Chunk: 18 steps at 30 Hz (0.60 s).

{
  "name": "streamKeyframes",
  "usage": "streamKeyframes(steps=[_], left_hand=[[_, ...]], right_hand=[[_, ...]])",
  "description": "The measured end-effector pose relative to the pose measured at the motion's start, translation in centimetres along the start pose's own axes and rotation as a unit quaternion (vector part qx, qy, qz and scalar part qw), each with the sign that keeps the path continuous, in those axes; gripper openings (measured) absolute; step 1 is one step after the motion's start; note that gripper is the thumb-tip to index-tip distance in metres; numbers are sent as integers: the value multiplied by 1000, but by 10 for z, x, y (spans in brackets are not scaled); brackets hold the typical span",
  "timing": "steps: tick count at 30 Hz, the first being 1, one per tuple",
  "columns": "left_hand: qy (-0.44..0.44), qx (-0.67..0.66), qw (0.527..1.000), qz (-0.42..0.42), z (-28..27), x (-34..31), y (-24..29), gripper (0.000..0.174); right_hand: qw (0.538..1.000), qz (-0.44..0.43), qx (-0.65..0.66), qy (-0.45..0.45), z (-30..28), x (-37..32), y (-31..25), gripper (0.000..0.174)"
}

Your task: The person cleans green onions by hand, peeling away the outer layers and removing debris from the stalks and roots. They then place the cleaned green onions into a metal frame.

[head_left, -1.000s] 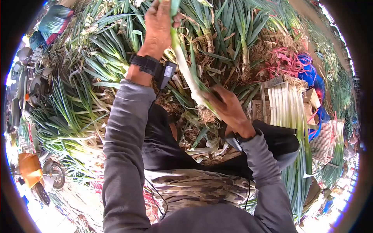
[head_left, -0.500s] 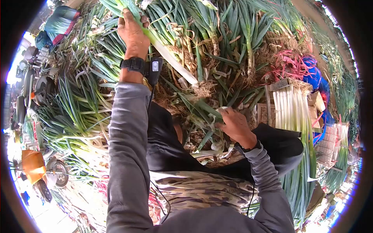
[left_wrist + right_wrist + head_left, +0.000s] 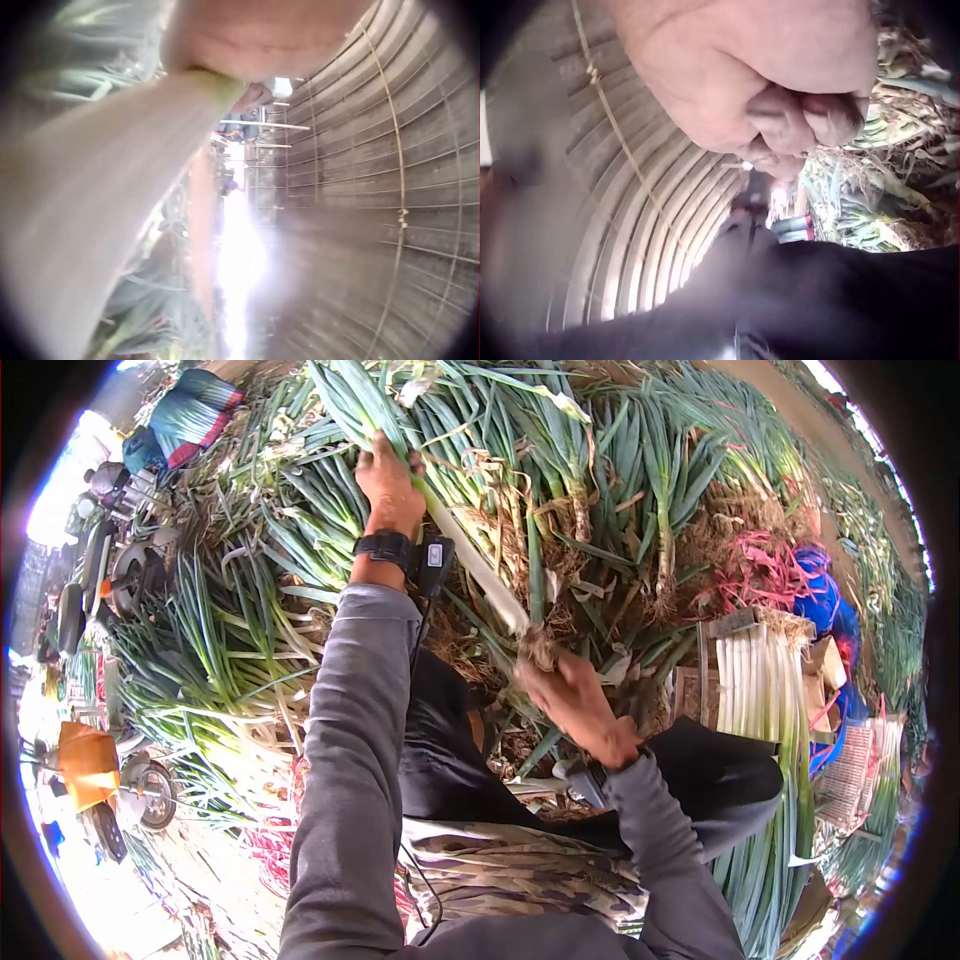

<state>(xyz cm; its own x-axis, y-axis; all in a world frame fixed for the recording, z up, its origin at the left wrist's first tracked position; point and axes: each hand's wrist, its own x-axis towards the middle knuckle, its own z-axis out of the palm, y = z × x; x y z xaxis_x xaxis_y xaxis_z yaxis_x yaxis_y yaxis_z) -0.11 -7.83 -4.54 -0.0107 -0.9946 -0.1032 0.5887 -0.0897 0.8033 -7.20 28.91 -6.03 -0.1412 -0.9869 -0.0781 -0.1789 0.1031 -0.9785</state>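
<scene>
A long leek [image 3: 487,577] with a white stalk slants across the middle of the head view, green leaves up and root end down. My left hand [image 3: 391,492] grips it where white turns to green; in the left wrist view the stalk [image 3: 97,176] runs out from under that hand [image 3: 270,34]. At the lower end, my right hand [image 3: 578,705] holds the brown roots [image 3: 539,647]. The right wrist view shows this hand [image 3: 765,82] with its fingers curled in; what lies inside them is hidden there.
Piled leeks [image 3: 215,620] lie at the left, others with roots [image 3: 660,490] across the top. Trimmed leeks [image 3: 752,680] rest in a wooden holder at the right, near pink strings [image 3: 755,570] and a blue bag [image 3: 822,595]. Motorbikes stand far left.
My right hand dropped a green leaf strip and moved up and left onto the roots. My left hand went left with the leek, then slightly back right and down.
</scene>
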Motion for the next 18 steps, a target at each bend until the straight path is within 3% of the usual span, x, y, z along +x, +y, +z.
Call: streamKeyframes(steps=[1, 2, 4, 6, 8, 10, 12, 13, 14, 16, 18], left_hand=[[16, 17, 1000, -9, -8, -2, -4, 27], [38, 14, 999, 15, -22, 15, -6, 27], [78, 54, 988, 122, -51, 41, 1, 26], [114, 60, 984, 124, -47, 30, 5, 26], [63, 49, 987, 137, -24, 6, 5, 25], [6, 47, 994, 99, -7, -6, -2, 27], [-61, 10, 997, 57, 12, -27, -3, 27], [-129, 10, 991, 27, 18, -49, 2, 34], [-162, -30, 986, 14, 31, -63, -2, 29], [-219, -10, 974, -62, 45, -94, -1, 24], [-281, -49, 950, -127, 59, -125, -4, 25]], right_hand=[[979, -115, -166, 15, -3, -15, -6, 26], [855, -333, -396, 26, -7, -38, -15, 24], [939, -140, -312, -33, -18, -89, -28, 34], [981, 55, -173, -62, -41, -122, 13, 44], [967, 102, -233, -20, -51, -121, 50, 52], [864, 19, -497, 79, -63, -87, 53, 59], [904, -91, -404, 106, -74, -48, 30, 58], [961, -27, -245, 126, -78, -29, 13, 57], [981, 1, -141, 134, -83, -12, -7, 57], [988, 7, 6, 152, -95, 24, -46, 56], [980, -81, 60, 169, -97, 62, -65, 57]])
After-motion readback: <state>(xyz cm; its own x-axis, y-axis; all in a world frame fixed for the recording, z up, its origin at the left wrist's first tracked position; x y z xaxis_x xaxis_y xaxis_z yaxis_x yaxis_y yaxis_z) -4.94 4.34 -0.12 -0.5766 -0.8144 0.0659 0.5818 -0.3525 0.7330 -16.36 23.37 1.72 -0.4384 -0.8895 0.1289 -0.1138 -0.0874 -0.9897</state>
